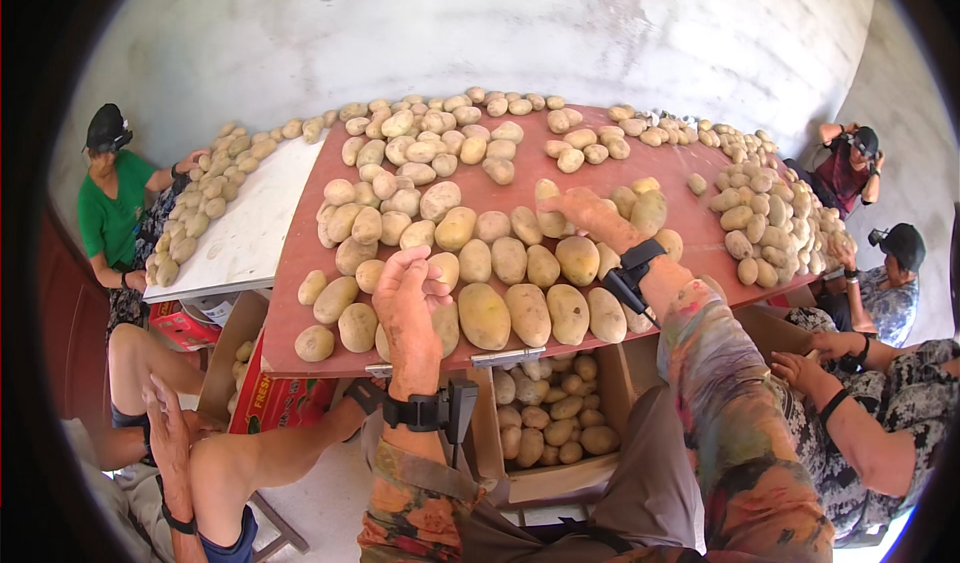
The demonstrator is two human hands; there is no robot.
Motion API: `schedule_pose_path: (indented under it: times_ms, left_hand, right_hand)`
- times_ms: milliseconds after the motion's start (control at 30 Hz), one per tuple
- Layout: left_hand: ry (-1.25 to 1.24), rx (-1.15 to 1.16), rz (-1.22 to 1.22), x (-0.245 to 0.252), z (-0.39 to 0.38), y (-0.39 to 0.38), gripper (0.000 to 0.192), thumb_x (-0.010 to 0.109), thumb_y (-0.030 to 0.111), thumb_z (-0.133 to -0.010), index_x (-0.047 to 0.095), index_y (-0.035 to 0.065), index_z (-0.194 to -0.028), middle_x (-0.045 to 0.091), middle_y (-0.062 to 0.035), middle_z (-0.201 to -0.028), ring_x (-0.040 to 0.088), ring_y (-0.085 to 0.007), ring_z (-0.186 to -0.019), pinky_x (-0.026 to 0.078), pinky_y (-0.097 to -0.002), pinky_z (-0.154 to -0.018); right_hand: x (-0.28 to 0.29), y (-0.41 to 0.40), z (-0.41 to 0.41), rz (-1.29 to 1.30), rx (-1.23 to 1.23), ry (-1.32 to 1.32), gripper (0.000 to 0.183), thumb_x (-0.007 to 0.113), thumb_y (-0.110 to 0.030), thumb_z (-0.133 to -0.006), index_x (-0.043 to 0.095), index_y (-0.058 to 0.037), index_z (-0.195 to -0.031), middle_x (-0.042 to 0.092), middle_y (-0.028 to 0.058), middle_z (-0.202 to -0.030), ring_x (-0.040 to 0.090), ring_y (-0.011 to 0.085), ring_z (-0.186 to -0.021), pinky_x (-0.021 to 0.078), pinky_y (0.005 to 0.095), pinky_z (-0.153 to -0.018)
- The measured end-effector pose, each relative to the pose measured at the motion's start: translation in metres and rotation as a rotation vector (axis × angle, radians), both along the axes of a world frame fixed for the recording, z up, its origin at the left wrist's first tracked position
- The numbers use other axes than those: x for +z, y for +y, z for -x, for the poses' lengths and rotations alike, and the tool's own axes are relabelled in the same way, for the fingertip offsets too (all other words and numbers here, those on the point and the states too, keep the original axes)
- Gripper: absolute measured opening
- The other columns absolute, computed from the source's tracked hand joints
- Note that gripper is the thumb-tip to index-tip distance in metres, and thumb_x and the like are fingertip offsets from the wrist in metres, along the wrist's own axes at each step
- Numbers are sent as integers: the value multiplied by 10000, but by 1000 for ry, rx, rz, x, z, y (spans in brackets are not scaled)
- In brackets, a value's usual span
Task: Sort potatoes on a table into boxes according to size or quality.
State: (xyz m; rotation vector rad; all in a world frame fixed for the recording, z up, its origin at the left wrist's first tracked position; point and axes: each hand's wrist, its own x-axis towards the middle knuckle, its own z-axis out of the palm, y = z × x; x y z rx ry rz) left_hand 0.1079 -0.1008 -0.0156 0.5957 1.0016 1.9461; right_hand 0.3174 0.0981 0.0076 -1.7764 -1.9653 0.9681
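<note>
My left hand (409, 300) is raised over the front of the red table (637, 169), its fingers loosely bent and apart with nothing visible in them. A potato (445, 269) shows just beyond its fingertips. Further in, my right hand (592, 216) has its fingers and thumb around a potato (551, 224) behind the front rows. Large potatoes (484, 314) line the near edge side by side. Smaller ones (508, 259) form a row behind them. Black straps with small devices circle both my wrists.
Below the table edge, a cardboard box (559, 480) between my knees holds many potatoes. Metal hinges (508, 357) sit on that edge. A red printed carton (281, 402) stands at left. Potato heaps (780, 210) cover the right end; a white board (240, 244) adjoins at left. Several people sit around.
</note>
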Motion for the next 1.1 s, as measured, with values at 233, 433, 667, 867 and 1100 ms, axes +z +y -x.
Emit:
schedule_pose_path:
  times_ms: [233,433,667,867,1100]
  left_hand:
    - [24,-40,28,1,-1,-1,153,514,95,-877,586,36,-997,578,-11,-753,532,-94,-588,442,-243,-534]
    - [20,-58,-2,0,0,0,155,509,104,-881,585,39,-1000,575,-13,-755,525,-89,-602,440,-239,-537]
    - [50,-56,45,2,-4,-1,155,504,102,-878,593,43,-991,570,-18,-749,523,-88,-592,445,-229,-534]
    - [48,-61,42,3,-6,0,155,503,95,-876,597,45,-989,571,-19,-749,523,-87,-591,446,-226,-538]
    - [46,-96,25,0,-10,4,157,507,101,-880,586,42,-1004,581,-15,-747,529,-92,-605,438,-233,-537]
  right_hand:
    - [-12,0,1,-106,40,119,504,611,-432,-763,573,44,-921,583,169,-876,562,244,-772,459,390,-659]
    - [-13,28,-22,-415,46,-144,571,644,-377,-753,489,26,-1125,589,249,-1059,570,368,-1002,458,425,-852]
    - [-17,27,-19,-500,-55,-306,407,587,-285,-797,467,-29,-1089,614,240,-985,576,377,-989,430,445,-855]
    - [-31,32,-12,-439,-61,-432,382,536,-298,-841,433,-67,-1127,625,210,-1034,573,359,-1031,365,515,-952]
    - [-30,29,-23,-449,142,-580,173,459,-159,-874,550,-81,-1000,638,179,-1003,584,336,-1031,363,524,-962]
